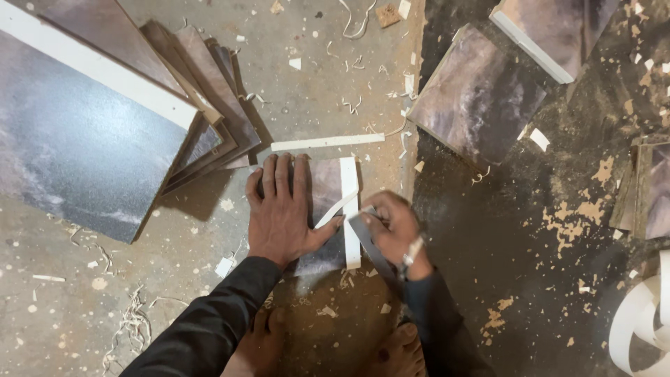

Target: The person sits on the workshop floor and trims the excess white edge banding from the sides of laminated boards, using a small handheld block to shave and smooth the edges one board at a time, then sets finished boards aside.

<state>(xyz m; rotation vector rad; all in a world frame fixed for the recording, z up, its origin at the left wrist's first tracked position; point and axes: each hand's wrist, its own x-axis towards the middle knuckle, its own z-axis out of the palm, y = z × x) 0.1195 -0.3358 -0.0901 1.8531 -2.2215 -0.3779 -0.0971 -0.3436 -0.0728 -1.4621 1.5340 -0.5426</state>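
The right hand (392, 227) is closed around a flat metal blade (373, 253), its tip set against the white edge band (350, 209) of a small laminate panel (326, 202), where a thin strip (333, 209) curls away. The left hand (283, 209) lies flat, fingers spread, gripping nothing, seemingly pinning the panel to the dusty floor (314, 91). Stacked panels (209, 105) lean nearby; no containers are visible

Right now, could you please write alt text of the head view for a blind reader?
The left hand presses flat on a small dark panel on a dusty floor, while the right hand works a flat blade along its white edge strip. More panels lie around.
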